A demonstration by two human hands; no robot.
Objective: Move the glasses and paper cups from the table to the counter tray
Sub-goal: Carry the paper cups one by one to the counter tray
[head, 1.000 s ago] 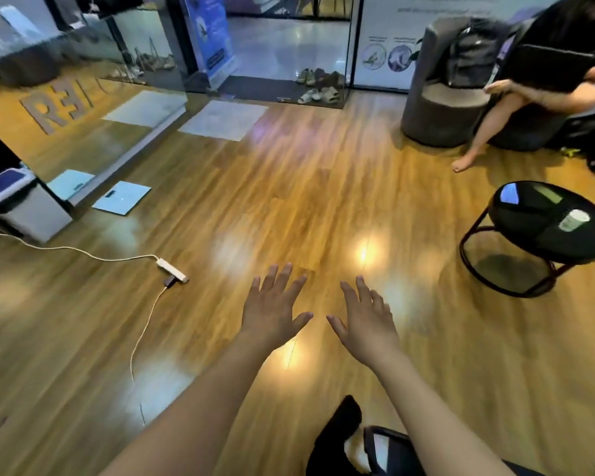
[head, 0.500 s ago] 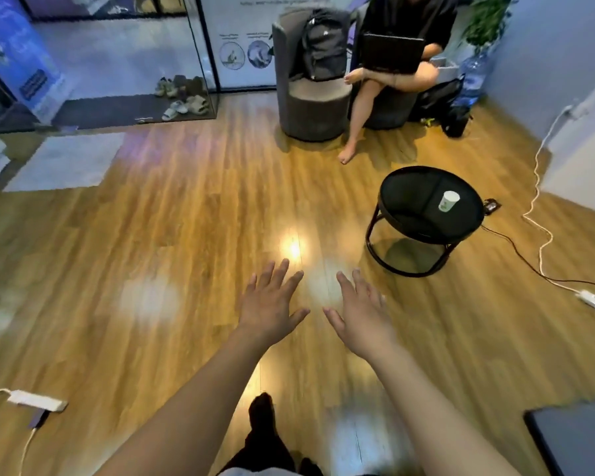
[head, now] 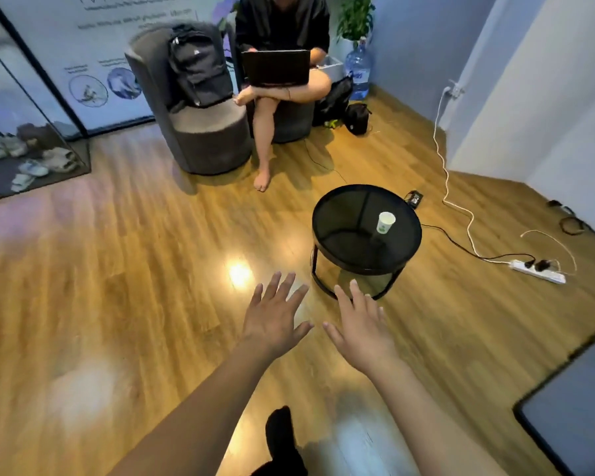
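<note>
With the view having swung round to bring the round black table [head: 366,231] closer ahead, the paper cup [head: 385,222] stands upright on its top, and the left hand [head: 273,319] and right hand [head: 361,328], fingers spread and empty, hover just short of the table, so pickup is judged next.

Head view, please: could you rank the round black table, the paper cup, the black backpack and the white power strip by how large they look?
1. round black table
2. black backpack, though it sits farther off, so this gap is unsure
3. white power strip
4. paper cup, close to the strip
</note>
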